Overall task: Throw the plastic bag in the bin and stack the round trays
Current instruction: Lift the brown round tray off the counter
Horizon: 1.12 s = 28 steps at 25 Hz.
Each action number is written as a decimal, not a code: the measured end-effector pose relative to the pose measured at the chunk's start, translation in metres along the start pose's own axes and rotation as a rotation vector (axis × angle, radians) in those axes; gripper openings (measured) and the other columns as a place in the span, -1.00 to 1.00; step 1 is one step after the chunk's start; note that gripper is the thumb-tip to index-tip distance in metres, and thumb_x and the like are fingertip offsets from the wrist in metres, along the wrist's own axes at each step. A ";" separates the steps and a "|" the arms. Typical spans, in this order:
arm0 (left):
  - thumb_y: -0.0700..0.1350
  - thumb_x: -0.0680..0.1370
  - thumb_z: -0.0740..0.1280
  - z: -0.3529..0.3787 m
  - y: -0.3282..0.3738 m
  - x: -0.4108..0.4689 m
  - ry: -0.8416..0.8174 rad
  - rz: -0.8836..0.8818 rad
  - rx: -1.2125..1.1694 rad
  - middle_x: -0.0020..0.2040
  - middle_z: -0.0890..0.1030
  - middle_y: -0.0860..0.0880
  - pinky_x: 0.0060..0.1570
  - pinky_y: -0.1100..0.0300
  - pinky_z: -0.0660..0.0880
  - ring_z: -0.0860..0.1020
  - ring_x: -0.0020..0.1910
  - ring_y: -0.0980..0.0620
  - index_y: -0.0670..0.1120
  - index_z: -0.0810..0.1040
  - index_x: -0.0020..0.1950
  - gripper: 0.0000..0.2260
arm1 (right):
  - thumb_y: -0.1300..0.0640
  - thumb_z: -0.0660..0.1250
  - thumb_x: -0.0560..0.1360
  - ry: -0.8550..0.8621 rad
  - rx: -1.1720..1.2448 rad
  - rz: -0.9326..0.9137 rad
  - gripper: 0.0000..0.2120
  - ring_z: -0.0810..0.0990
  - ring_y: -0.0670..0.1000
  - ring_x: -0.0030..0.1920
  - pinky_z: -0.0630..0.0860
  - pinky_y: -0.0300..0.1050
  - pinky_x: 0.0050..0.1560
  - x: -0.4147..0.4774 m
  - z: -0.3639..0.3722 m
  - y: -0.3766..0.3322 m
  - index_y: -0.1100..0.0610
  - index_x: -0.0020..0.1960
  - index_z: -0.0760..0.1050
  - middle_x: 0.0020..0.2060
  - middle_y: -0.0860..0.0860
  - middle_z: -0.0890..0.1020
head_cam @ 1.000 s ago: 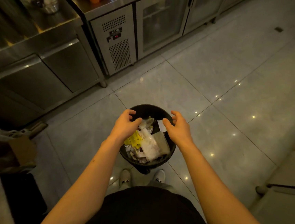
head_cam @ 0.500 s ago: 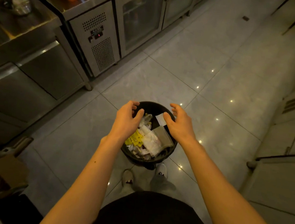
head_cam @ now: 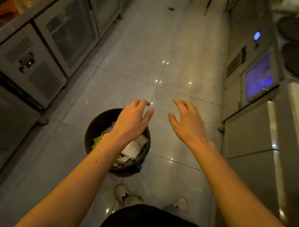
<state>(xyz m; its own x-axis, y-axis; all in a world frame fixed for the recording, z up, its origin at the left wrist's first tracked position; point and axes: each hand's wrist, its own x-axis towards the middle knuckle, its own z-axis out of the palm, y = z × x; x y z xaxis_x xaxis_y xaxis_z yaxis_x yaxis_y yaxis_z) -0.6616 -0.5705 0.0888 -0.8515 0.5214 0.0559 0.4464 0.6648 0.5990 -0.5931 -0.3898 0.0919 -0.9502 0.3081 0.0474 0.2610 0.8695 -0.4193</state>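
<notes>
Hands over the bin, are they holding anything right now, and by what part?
Nothing is held. The left hand and right hand are both open and empty above the bin.

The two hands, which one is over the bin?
The left hand. It hangs above the dark bin full of rubbish, while the right hand is off to the side, over bare floor tiles.

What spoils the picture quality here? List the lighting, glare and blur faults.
Head view: dim, yellowish light; small ceiling-light glints on the glossy floor; motion blur smears the cabinets and counter edges; wide-angle bending at the borders; blue glow at right; both hands and the bin fairly sharp.
</notes>
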 end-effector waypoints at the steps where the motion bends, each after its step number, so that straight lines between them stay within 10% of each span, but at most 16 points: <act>1: 0.09 0.65 0.12 0.012 0.023 0.007 -0.024 0.060 0.015 0.27 0.52 -0.13 0.18 0.01 0.45 0.51 0.22 -0.12 -0.11 0.45 0.36 -0.60 | -0.04 0.24 0.56 0.036 -0.003 0.055 -0.49 0.39 0.15 0.34 0.43 0.06 0.26 -0.009 -0.015 0.022 0.08 0.47 0.31 0.35 0.11 0.43; 16: 0.07 0.63 0.15 0.294 0.409 -0.012 -0.465 0.790 0.084 0.27 0.53 -0.12 0.15 0.00 0.43 0.49 0.24 -0.14 -0.06 0.44 0.37 -0.63 | -0.03 0.27 0.55 0.444 -0.003 0.841 -0.47 0.40 0.15 0.30 0.48 0.06 0.15 -0.289 -0.191 0.364 0.04 0.47 0.25 0.34 0.12 0.39; 28: 0.10 0.60 0.21 0.437 0.489 0.033 -0.766 0.864 0.240 0.42 0.34 -0.20 0.28 -0.16 0.43 0.39 0.36 -0.21 -0.09 0.23 0.49 -0.48 | -0.05 0.28 0.55 0.489 0.218 1.442 -0.41 0.35 0.22 0.36 0.43 0.15 0.26 -0.369 -0.172 0.461 0.03 0.50 0.16 0.42 0.18 0.26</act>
<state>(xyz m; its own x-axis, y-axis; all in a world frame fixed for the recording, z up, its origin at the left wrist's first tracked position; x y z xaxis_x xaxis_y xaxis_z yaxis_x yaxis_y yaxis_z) -0.3515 0.0058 0.0345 0.1096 0.9786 -0.1739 0.9037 -0.0253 0.4273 -0.0932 -0.0359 0.0373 0.2386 0.9418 -0.2367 0.8097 -0.3276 -0.4869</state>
